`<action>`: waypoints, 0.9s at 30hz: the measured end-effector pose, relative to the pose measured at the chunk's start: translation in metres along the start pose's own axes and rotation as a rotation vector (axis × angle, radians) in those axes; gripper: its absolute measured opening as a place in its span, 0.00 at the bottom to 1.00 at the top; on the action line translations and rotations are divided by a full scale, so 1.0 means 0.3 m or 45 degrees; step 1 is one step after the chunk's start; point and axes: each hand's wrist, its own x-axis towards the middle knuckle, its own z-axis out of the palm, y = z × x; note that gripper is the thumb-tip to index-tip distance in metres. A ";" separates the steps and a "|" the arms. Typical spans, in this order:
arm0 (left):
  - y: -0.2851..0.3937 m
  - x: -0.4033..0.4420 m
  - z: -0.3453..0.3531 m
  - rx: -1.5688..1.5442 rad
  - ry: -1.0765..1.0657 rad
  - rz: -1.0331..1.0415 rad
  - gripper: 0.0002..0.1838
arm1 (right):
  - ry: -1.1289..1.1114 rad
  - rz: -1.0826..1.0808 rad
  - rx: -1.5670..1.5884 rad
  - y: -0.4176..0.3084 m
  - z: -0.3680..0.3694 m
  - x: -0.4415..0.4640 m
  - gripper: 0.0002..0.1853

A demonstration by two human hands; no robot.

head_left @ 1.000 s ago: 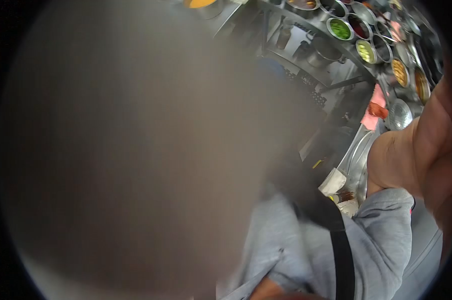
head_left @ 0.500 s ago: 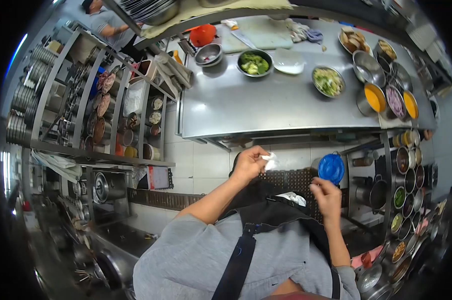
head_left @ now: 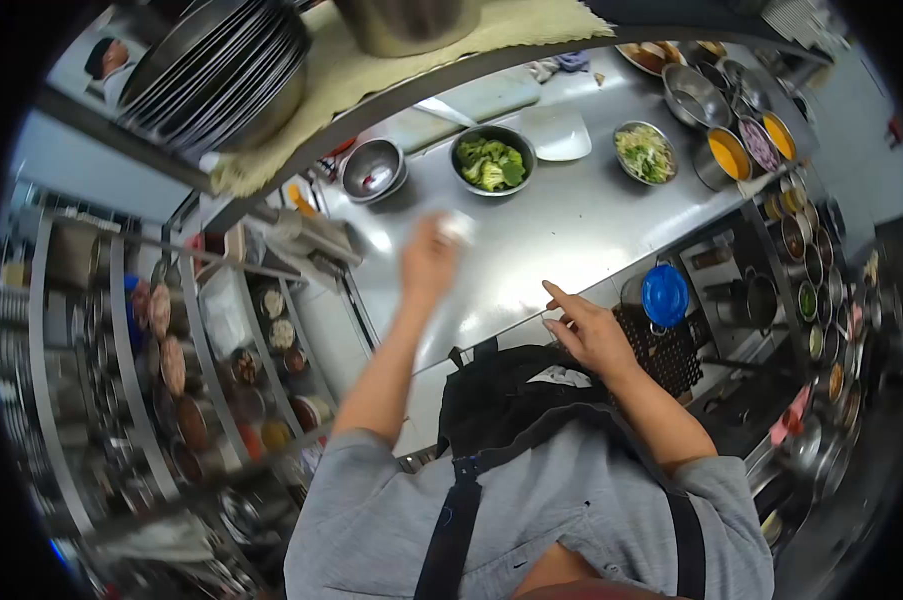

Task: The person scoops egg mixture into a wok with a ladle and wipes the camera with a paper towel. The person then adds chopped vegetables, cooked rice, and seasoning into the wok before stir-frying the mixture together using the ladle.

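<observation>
My left hand is over the near side of the steel table, blurred by motion. Its fingers are closed on a small crumpled white piece; whether it is paper or cloth I cannot tell. Beyond that hand are a metal bowl of broccoli and a smaller stacked metal bowl. My right hand hovers at the table's front edge, index finger stretched out and thumb apart, with nothing in it.
A bowl of shredded vegetables and a white dish stand on the table. Orange liquid fills a pot at the right. A blue lidded container is beside the table. Overhead, a shelf bears stacked plates. Another person is far left.
I have moved up to the table. My left hand has moved forward and left with the white piece, and my right hand has come forward, its fingers now spread.
</observation>
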 end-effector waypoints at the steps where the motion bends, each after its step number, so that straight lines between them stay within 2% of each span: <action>1: -0.118 0.130 -0.045 0.110 0.187 0.019 0.17 | 0.033 0.036 -0.003 0.010 0.003 -0.006 0.17; 2: -0.250 0.261 -0.091 0.332 0.239 -0.024 0.16 | 0.126 0.090 0.009 0.045 -0.003 -0.029 0.17; 3: -0.305 0.361 -0.136 0.334 0.293 -0.064 0.15 | 0.228 0.147 0.021 0.084 -0.010 -0.065 0.17; 4: -0.433 0.484 -0.157 0.443 0.347 -0.010 0.13 | 0.210 0.286 -0.047 0.128 -0.021 -0.118 0.17; 5: -0.544 0.581 -0.178 0.591 0.313 0.225 0.12 | 0.213 0.425 -0.113 0.181 -0.041 -0.177 0.18; 6: -0.692 0.635 -0.177 0.345 0.240 0.338 0.12 | 0.255 0.514 -0.215 0.242 -0.052 -0.247 0.17; 7: -0.751 0.666 -0.183 0.678 0.115 0.309 0.16 | 0.270 0.616 -0.307 0.287 -0.051 -0.344 0.17; 8: -0.699 0.673 -0.176 1.052 -0.085 0.279 0.20 | 0.288 0.738 -0.320 0.318 -0.059 -0.435 0.17; 9: -0.632 0.654 -0.154 1.012 -0.017 0.188 0.22 | 0.307 0.849 -0.326 0.352 -0.066 -0.516 0.17; 11: -0.540 0.631 -0.091 0.971 -0.076 0.349 0.23 | 0.461 0.947 -0.326 0.374 -0.064 -0.671 0.18; 13: -0.247 0.524 0.049 0.728 -0.280 0.457 0.19 | 0.559 1.220 -0.159 0.402 -0.047 -0.797 0.18; 14: -0.179 0.452 0.144 0.490 -0.385 0.407 0.18 | 0.582 1.242 -0.145 0.394 -0.042 -0.835 0.18; 15: -0.111 0.364 0.232 0.258 -0.488 0.345 0.18 | 0.570 1.382 -0.121 0.380 -0.042 -0.866 0.17; 16: -0.012 0.255 0.327 0.297 -0.639 0.197 0.18 | 0.562 1.514 -0.096 0.385 -0.053 -0.898 0.16; 17: 0.008 0.166 0.429 0.098 -0.830 0.285 0.18 | 0.583 1.524 -0.076 0.412 -0.055 -0.933 0.16; 20: 0.312 -0.114 0.636 -0.116 -1.361 0.247 0.18 | 0.751 1.400 -0.046 0.461 -0.059 -1.066 0.16; 21: 0.385 -0.207 0.693 -0.225 -1.511 0.243 0.18 | 0.865 1.267 -0.079 0.482 -0.079 -1.119 0.15; 23: 0.444 -0.367 0.842 -0.204 -1.652 0.344 0.19 | 1.079 1.190 -0.190 0.499 -0.161 -1.242 0.14; 25: 0.455 -0.469 0.953 -0.004 -1.791 0.630 0.19 | 1.321 1.202 -0.349 0.508 -0.265 -1.420 0.13; 26: 0.441 -0.511 1.013 0.067 -1.863 0.510 0.20 | 1.476 1.244 -0.395 0.493 -0.333 -1.531 0.12; 27: 0.420 -0.532 1.076 0.188 -1.918 0.480 0.19 | 1.777 1.247 -0.488 0.473 -0.394 -1.630 0.12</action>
